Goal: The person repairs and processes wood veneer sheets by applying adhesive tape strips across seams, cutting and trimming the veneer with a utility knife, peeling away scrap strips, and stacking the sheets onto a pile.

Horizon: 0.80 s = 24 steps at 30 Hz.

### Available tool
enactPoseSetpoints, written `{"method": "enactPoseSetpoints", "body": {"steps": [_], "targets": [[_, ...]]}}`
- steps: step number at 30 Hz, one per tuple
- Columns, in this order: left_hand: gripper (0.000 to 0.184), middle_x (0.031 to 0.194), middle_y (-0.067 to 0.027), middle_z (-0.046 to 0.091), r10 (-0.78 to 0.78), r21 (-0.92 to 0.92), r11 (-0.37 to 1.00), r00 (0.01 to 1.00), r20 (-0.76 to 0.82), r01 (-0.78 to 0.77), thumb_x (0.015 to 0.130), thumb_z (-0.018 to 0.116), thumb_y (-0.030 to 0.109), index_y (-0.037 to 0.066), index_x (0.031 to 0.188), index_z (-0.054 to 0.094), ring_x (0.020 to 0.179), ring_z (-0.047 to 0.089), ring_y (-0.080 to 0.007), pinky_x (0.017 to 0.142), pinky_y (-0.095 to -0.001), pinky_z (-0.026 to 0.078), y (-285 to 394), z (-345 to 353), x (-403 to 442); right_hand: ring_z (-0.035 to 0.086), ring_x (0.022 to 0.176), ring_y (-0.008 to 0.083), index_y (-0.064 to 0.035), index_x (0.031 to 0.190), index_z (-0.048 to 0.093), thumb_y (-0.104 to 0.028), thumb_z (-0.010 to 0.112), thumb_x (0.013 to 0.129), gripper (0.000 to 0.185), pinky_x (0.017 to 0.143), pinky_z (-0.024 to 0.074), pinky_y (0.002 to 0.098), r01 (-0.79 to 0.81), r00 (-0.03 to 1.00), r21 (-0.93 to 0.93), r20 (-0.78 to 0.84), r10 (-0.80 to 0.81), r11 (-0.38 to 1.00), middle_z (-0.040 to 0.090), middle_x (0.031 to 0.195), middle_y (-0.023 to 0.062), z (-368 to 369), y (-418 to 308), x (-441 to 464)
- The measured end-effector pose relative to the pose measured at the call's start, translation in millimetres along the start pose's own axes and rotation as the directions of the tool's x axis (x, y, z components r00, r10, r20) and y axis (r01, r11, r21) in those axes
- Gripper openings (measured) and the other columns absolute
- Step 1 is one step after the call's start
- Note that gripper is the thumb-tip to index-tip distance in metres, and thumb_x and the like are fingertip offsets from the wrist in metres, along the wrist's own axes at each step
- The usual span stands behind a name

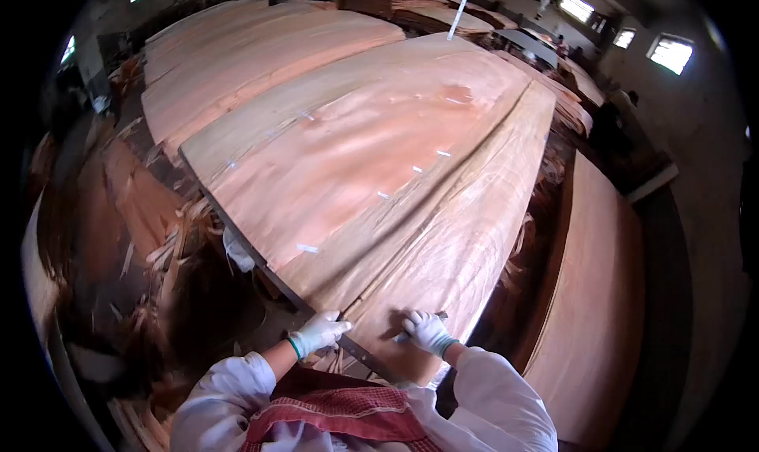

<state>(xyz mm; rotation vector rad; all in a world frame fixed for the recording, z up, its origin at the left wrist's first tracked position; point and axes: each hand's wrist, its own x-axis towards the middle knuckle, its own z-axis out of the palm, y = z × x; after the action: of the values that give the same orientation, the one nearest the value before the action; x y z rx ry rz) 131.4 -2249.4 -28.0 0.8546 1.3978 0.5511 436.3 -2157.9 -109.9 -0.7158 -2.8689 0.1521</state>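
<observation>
Before me a large pinkish-tan wood veneer sheet (pixel 443 262) lies over the table, with a raised wavy fold running lengthwise to the far end. My left hand (pixel 320 333), in a white glove with a green cuff, pinches the sheet's near edge beside that fold. Gloved the same way, my right hand (pixel 428 332) rests on the sheet further right. Its fingers are curled around a small object; a dark end and a bluish bit stick out, but its kind is unclear. Several short strips of pale tape (pixel 307 248) mark the veneer left of the fold.
More veneer stacks (pixel 277 53) stand behind and left. Another stack (pixel 597 302) lies along the right. Torn veneer scraps (pixel 170 250) litter the floor at left. A thin pale pole (pixel 461 9) rises at the table's far end. A person (pixel 621 116) is at far right.
</observation>
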Motion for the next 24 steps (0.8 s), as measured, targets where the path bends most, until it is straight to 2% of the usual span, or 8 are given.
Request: {"method": "enactPoseSetpoints", "body": {"steps": [5,8,9,12,19,21,23,24], "targets": [[0.02,0.066,0.0028,0.048,0.076,-0.081,0.993,0.995,-0.059,-0.081,0.091,0.062,0.023,0.008,0.08,0.056,0.054,0.048,-0.0092,0.051,-0.0279,0.048,-7,-114,23,0.064,0.083,0.0276,-0.0127,0.096,0.061,-0.033,0.07,0.074,0.031,0.066,0.0528,0.0426,-0.153,0.984,-0.074,0.076,0.159,0.985,0.057,0.113,0.0071,-3,-14,11],[0.023,0.064,0.001,0.051,0.243,0.135,0.966,0.955,-0.168,-0.222,0.089,0.063,0.021,0.004,0.075,0.054,0.053,0.051,-0.0091,0.046,-0.0292,0.046,-21,-229,36,0.065,0.088,0.0329,-0.01,0.097,0.064,-0.038,0.066,0.083,0.031,0.071,0.0532,0.0459,-0.379,0.914,0.02,0.162,0.371,0.925,0.057,0.113,0.0108,-14,-34,35],[0.026,0.063,-0.0056,0.056,0.291,0.315,0.924,0.933,-0.214,-0.216,0.088,0.063,0.025,0.004,0.077,0.055,0.054,0.057,-0.0182,0.051,-0.0346,0.048,-18,-269,33,0.065,0.086,0.0338,-0.0088,0.095,0.064,-0.036,0.065,0.085,0.029,0.071,0.0531,0.0457,-0.543,0.813,0.026,0.268,0.517,0.839,0.06,0.109,0.0126,-31,-48,56],[0.029,0.076,-0.0193,0.061,0.502,0.713,0.688,0.798,-0.333,-0.136,0.088,0.061,0.037,0.008,0.085,0.058,0.075,0.061,-0.0413,0.064,-0.0497,0.047,-19,-389,33,0.064,0.084,0.0346,-0.0064,0.087,0.063,-0.026,0.064,0.086,0.02,0.07,0.0523,0.0444,-0.729,0.677,0.144,0.014,0.735,0.669,0.063,0.103,0.0137,-24,-89,138],[0.042,0.079,-0.0209,0.062,0.368,0.723,0.684,0.901,-0.23,-0.095,0.094,0.05,0.048,0.007,0.088,0.057,0.076,0.06,-0.0427,0.067,-0.0514,0.045,-30,-543,44,0.063,0.078,0.0371,-0.0057,0.084,0.061,-0.011,0.064,0.084,0.007,0.066,0.0507,0.0426,-0.564,0.757,0.432,-0.07,0.65,0.704,0.064,0.098,0.0143,-10,-183,382],[0.037,0.08,-0.0211,0.06,0.5,0.758,0.641,0.816,-0.291,-0.122,0.095,0.05,0.042,0.006,0.089,0.056,0.075,0.06,-0.0422,0.066,-0.0513,0.045,-22,-594,69,0.064,0.08,0.0363,-0.0059,0.084,0.062,-0.014,0.065,0.084,0.008,0.067,0.0513,0.0425,-0.538,0.81,0.489,0.074,0.582,0.686,0.065,0.099,0.0142,-1,-202,432],[0.029,0.076,-0.0191,0.059,0.772,0.817,0.561,0.441,-0.458,-0.133,0.093,0.056,0.034,0.005,0.088,0.055,0.073,0.059,-0.0404,0.062,-0.0508,0.044,-24,-665,119,0.064,0.08,0.0356,-0.0064,0.086,0.062,-0.015,0.065,0.084,0.01,0.067,0.0518,0.0423,-0.513,0.843,0.512,0.148,0.518,0.689,0.065,0.1,0.013,0,-215,469],[0.032,0.071,-0.0196,0.059,0.754,0.811,0.581,0.329,-0.569,0.07,0.093,0.055,0.036,0.004,0.091,0.057,0.065,0.058,-0.0393,0.059,-0.0504,0.045,-16,-700,140,0.065,0.081,0.0352,-0.0066,0.087,0.063,-0.016,0.065,0.084,0.01,0.068,0.052,0.0422,-0.505,0.853,0.522,0.177,0.492,0.687,0.065,0.1,0.0124,1,-219,482]]}}
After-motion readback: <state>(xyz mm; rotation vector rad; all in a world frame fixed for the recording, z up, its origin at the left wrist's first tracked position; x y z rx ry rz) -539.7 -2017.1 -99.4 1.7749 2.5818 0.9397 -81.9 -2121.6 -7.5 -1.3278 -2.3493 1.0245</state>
